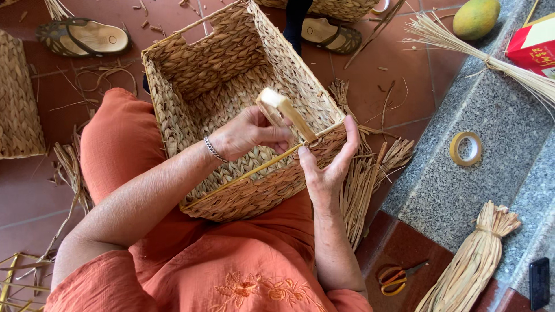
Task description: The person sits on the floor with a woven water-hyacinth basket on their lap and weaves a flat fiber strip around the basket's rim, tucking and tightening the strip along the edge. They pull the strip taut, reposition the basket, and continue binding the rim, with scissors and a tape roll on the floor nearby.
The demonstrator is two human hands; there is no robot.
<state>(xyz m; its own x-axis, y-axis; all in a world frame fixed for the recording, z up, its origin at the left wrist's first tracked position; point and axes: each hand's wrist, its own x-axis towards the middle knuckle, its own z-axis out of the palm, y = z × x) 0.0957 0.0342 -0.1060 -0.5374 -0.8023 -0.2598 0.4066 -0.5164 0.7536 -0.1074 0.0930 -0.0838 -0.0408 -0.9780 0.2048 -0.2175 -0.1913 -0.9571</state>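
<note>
Seated person, viewed from above. The left forearm enters from the lower left and runs diagonally up to the right, bare below an orange sleeve, with a thin silver bracelet at the wrist. The left hand (pixel 250 134) is closed, thumb and fingers pinched together in a tight grip. The right forearm rises nearly vertically from the lower centre. The right hand (pixel 327 167) is spread, thumb pointing up and left, fingers extended upward and slightly curled. Both thighs are clothed in orange.
</note>
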